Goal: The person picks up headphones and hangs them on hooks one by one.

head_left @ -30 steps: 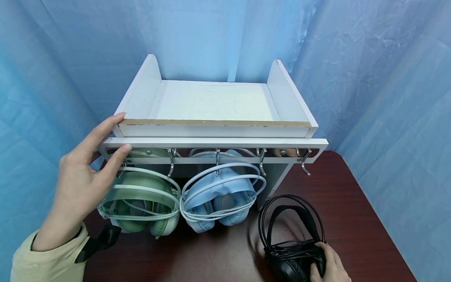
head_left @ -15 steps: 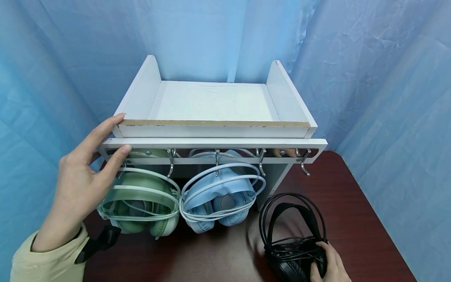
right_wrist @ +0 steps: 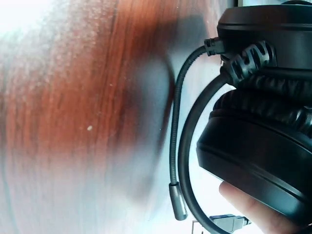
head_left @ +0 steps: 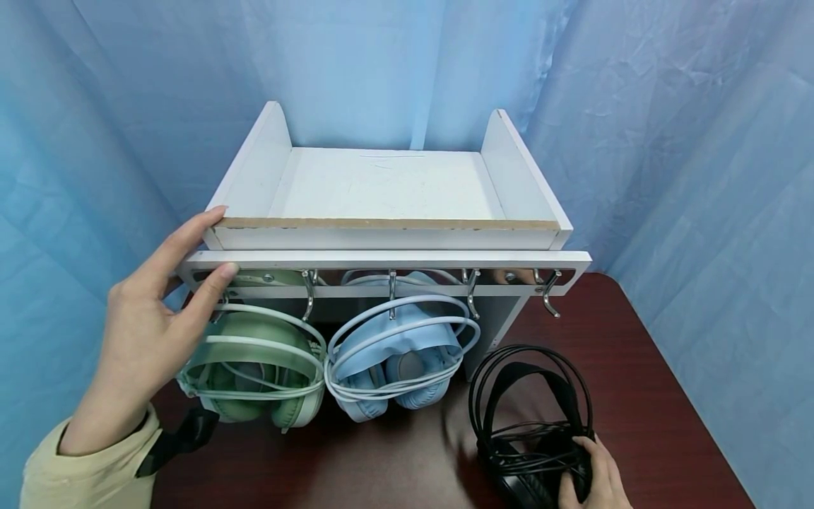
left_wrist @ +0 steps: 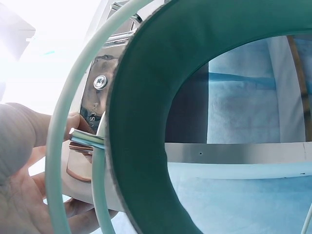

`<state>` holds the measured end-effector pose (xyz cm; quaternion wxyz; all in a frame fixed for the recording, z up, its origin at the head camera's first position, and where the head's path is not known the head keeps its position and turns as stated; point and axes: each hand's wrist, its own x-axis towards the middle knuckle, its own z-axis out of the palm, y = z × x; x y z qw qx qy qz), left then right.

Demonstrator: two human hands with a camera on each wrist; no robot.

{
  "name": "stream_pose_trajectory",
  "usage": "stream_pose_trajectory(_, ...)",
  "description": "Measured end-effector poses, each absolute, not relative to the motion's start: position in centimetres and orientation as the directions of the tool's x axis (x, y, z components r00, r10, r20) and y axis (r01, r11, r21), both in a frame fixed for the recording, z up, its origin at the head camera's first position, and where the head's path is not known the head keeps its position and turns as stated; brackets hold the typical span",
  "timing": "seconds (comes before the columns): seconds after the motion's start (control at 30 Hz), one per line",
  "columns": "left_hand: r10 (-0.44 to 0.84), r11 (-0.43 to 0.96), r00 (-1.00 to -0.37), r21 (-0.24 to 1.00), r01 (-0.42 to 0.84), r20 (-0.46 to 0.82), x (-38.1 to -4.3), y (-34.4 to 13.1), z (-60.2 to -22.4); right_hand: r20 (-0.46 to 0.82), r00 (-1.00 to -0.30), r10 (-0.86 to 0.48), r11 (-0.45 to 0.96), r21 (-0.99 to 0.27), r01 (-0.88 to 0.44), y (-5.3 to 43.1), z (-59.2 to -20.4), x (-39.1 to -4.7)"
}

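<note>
My left hand (head_left: 149, 318) grips the left end of a white shelf rack (head_left: 388, 258), thumb on the hook rail's front and index finger on the upper edge. In the left wrist view, more fingers (left_wrist: 83, 219) reach behind the rail. Green headphones (head_left: 267, 351) hang from a hook beside this hand. Blue headphones (head_left: 397, 345) hang from the middle hook. At lower right, my right hand (head_left: 598, 481) holds a black headset (head_left: 559, 392) by an ear cup, its cable looped around it. The right wrist view shows its microphone boom (right_wrist: 178, 200) and an ear cup (right_wrist: 258, 156).
Metal hooks line the rail; the rightmost hook (head_left: 550, 297) and the hook (head_left: 473, 297) left of it bear nothing. The rack stands on a dark red wooden table (head_left: 661, 417). Blue curtains (head_left: 394, 63) enclose the back and sides.
The black headset, in my right hand, has shifted very slightly up and to the right. My left hand stays on the rack.
</note>
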<state>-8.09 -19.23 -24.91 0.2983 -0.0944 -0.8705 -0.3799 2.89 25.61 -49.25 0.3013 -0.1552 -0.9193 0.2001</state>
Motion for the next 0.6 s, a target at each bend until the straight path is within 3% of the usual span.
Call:
stream_pose_trajectory(0.3,-0.067,0.699,-0.808,0.606,0.381,0.585,-8.07,-19.21,-24.92,0.556,-0.713,0.428,0.852,-0.511,0.113,25.19,-49.62,2.61)
stream_pose_trajectory(0.6,-0.068,0.690,-0.809,0.613,0.384,0.584,-8.08,-19.22,-24.90,0.560,-0.709,0.428,0.819,-0.572,0.043,25.23,-50.11,2.55)
